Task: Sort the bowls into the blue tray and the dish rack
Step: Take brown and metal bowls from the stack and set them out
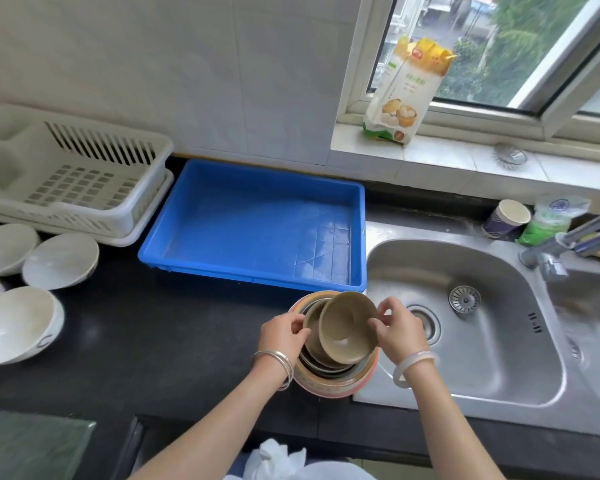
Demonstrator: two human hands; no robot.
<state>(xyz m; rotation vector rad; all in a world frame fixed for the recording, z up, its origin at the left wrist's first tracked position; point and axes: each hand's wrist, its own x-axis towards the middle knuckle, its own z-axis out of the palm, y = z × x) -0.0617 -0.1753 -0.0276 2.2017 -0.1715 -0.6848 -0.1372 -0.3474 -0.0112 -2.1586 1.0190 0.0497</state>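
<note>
Head view, only one available. Person stands at a dark desk (160, 341) beside a steel sink (465, 327).

Stack of nested bowls (333, 372) sits at the desk edge, touching the sink rim, just in front of the blue tray (253, 188). Outer bowl pinkish, metal and brown ones inside.

Right hand (400, 329): fingers (378, 323) clamped on the rim of the top brown bowl (347, 327), which is tilted toward the person, part-raised out of the stack. Judged: tilt breaks it free of the bowl below.

Left hand (284, 336): fingers curled against the stack's left rim, in contact w/ the next brown bowl. Judged: steadying the stack so it doesn't lift w/ the top one. Firm pinch or just resting, cannot tell.

Blue tray holds no bowls; some water sheen on its floor. White dish rack (73, 174) to its left, touching it, also holds no bowls. So sorting looks barely begun.

Four white bowls (61, 259) upright on the desk at far left, near the rack, well apart from the stack. Likely rack-bound; that's a guess.

Window sill above: flour bag (402, 91). Paper cup (508, 220) behind sink. Neither in the way.

Risk: stack overhangs sink rim; a sideways pull could tip it.
</note>
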